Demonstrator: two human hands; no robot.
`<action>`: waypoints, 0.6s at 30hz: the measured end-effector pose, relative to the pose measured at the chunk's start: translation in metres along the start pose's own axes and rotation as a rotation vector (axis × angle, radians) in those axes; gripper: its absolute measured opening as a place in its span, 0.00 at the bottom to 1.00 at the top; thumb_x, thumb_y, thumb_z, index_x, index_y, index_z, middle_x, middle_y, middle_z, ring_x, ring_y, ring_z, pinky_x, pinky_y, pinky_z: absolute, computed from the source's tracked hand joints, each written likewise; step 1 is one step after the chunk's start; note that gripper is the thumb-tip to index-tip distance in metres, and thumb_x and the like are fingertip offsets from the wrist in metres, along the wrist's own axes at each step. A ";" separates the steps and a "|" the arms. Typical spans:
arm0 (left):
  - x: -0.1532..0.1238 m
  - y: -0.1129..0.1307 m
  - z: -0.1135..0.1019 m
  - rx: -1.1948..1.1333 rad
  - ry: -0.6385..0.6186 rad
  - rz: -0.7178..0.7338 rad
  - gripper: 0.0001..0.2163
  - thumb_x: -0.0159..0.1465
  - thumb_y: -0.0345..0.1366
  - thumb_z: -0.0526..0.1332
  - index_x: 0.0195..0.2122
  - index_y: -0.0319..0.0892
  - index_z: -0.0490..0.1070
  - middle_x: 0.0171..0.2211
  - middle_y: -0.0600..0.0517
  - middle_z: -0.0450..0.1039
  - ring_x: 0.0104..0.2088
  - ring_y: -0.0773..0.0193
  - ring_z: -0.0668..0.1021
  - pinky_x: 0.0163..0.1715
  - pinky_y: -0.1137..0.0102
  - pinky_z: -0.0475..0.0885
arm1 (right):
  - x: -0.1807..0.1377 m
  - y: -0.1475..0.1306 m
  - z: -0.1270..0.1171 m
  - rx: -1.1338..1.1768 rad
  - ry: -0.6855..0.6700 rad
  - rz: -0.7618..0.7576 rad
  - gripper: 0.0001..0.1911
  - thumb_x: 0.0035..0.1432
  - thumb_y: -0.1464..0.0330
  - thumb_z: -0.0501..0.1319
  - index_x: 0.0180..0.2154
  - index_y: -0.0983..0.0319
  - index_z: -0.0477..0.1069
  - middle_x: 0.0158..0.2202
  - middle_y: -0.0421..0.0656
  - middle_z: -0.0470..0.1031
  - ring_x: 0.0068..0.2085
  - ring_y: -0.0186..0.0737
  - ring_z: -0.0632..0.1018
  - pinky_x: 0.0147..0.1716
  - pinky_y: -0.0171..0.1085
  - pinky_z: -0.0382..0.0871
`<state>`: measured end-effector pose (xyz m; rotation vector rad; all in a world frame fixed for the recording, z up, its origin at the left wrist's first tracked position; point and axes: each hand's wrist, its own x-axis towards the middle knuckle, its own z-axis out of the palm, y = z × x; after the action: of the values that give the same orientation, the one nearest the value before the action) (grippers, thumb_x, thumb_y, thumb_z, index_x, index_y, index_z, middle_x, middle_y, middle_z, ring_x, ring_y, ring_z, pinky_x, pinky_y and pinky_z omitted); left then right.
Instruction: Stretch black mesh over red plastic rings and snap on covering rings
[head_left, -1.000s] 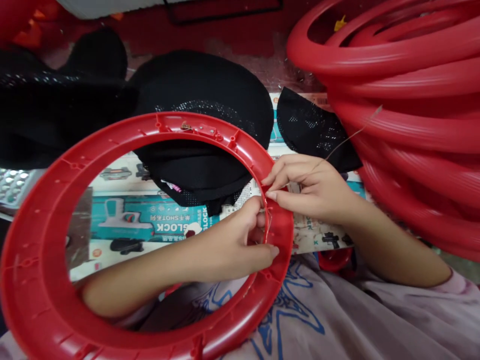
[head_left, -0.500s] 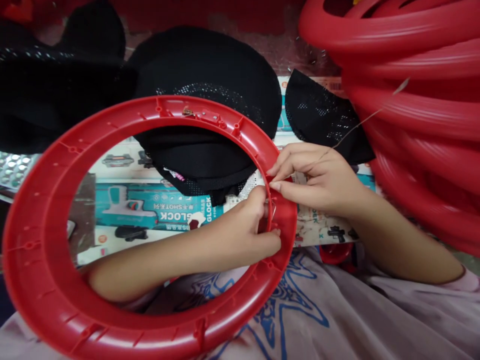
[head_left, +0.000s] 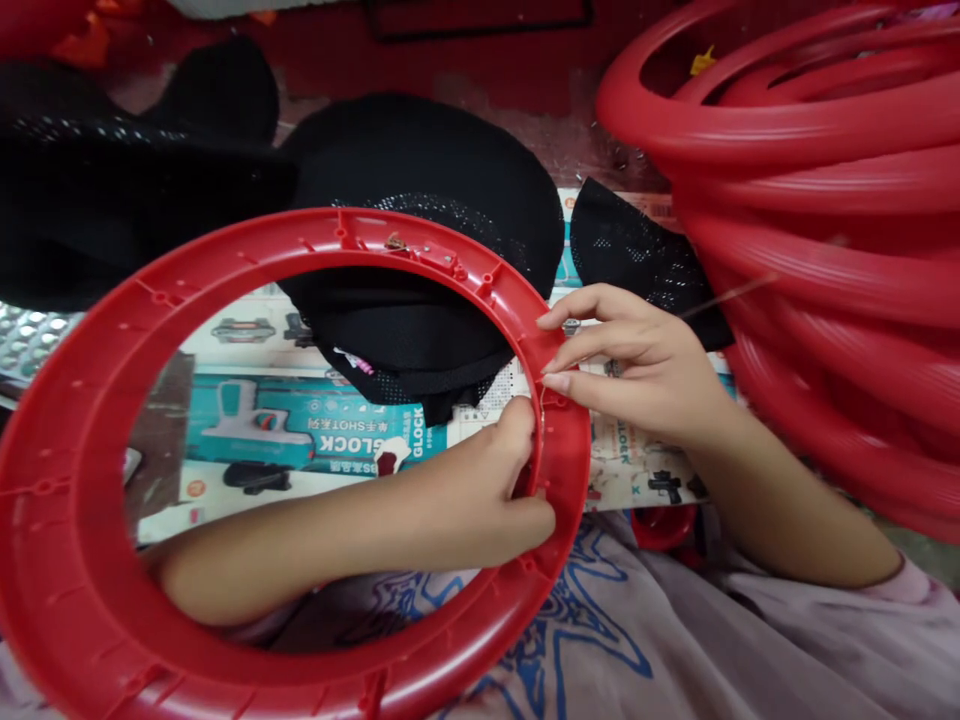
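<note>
A large red plastic ring (head_left: 82,570), hollow side up with ribs and small posts, is tilted over my lap. My left hand (head_left: 502,490) reaches through its middle and grips the right side of the rim. On that same side, my right hand (head_left: 637,360) has thumb and fingertips close together at the inner edge, on a thin wire (head_left: 543,412). A loose strand (head_left: 731,293) trails behind this hand, blurred toward its end. In the ring's far channel sits a small part with a tangle of fine wire (head_left: 397,243).
Several red rings are stacked (head_left: 795,200) at the right. Black mesh fabric pieces (head_left: 420,150) lie behind the ring. Under them is printed cardboard (head_left: 255,420) with toy-gun pictures. A small red part (head_left: 664,525) is near my lap.
My right hand's fingers have spread a little and shifted slightly at the rim, and the trailing strand has swung lower. The left hand keeps its grip. The view has tilted slightly upward.
</note>
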<state>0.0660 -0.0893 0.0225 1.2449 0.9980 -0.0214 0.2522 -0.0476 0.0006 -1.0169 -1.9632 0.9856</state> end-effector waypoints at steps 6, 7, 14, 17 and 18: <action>0.000 -0.002 0.001 -0.077 0.004 0.022 0.26 0.54 0.31 0.59 0.54 0.41 0.53 0.33 0.52 0.70 0.28 0.65 0.73 0.22 0.72 0.66 | -0.002 -0.001 -0.001 -0.044 0.020 -0.029 0.02 0.51 0.72 0.65 0.28 0.59 0.75 0.39 0.41 0.75 0.42 0.39 0.74 0.44 0.43 0.69; 0.000 -0.002 0.001 -0.073 0.001 0.016 0.26 0.54 0.31 0.59 0.54 0.41 0.53 0.33 0.52 0.69 0.28 0.65 0.73 0.22 0.72 0.66 | -0.002 -0.002 -0.003 -0.062 0.015 -0.046 0.03 0.51 0.72 0.65 0.28 0.59 0.74 0.38 0.41 0.75 0.42 0.39 0.74 0.44 0.43 0.69; 0.001 -0.001 0.000 -0.029 0.016 0.004 0.19 0.54 0.32 0.58 0.47 0.42 0.56 0.34 0.52 0.69 0.30 0.63 0.73 0.24 0.70 0.67 | -0.002 -0.010 -0.013 -0.051 -0.160 -0.217 0.03 0.56 0.67 0.64 0.32 0.58 0.71 0.34 0.39 0.74 0.38 0.35 0.73 0.41 0.39 0.68; 0.002 -0.002 0.001 -0.009 0.016 -0.020 0.16 0.54 0.32 0.57 0.43 0.42 0.56 0.31 0.54 0.66 0.27 0.64 0.71 0.21 0.71 0.64 | -0.002 -0.011 -0.013 -0.040 -0.184 -0.250 0.03 0.57 0.69 0.64 0.33 0.59 0.70 0.34 0.40 0.75 0.37 0.33 0.75 0.41 0.37 0.69; 0.003 -0.002 0.001 -0.017 0.019 -0.022 0.16 0.54 0.32 0.57 0.43 0.42 0.56 0.30 0.54 0.66 0.27 0.65 0.71 0.21 0.72 0.64 | -0.003 -0.011 -0.013 -0.015 -0.192 -0.263 0.03 0.57 0.71 0.63 0.33 0.59 0.69 0.33 0.40 0.75 0.37 0.33 0.75 0.41 0.36 0.70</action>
<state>0.0676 -0.0898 0.0191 1.2205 1.0260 -0.0177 0.2605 -0.0506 0.0149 -0.6693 -2.1973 0.9493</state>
